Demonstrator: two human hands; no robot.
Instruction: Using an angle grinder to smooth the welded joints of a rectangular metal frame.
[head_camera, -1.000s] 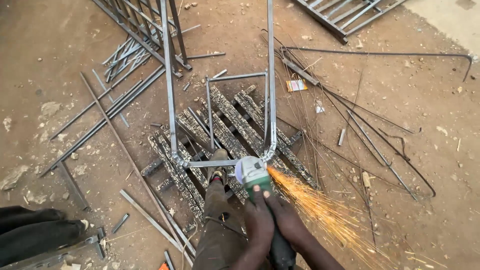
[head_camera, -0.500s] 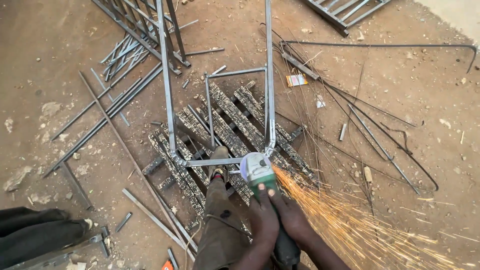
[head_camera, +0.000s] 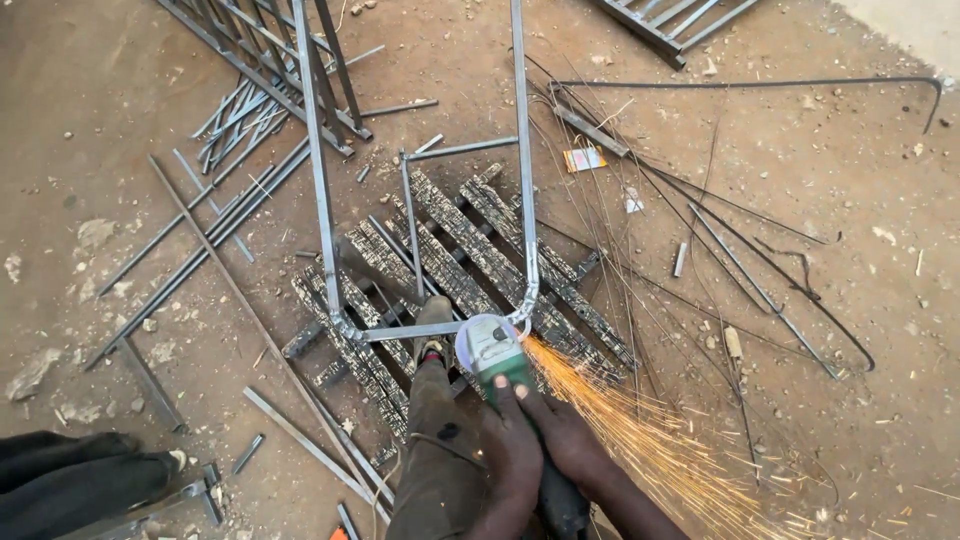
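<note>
Both hands, left hand (head_camera: 512, 452) and right hand (head_camera: 565, 440), clamp the green grinder (head_camera: 497, 352), its disc touching, it seems, the near corner of the metal frame (head_camera: 522, 180); sparks (head_camera: 640, 440) fly right of it.

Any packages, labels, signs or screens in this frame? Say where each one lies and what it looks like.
Small flat packet: on the dirt right of the metal frame, among thin rods; rectangular, orange and white.
Pale scrap: just below-right of the packet; too small to tell if it is packaging.
No signs or screens.
</note>
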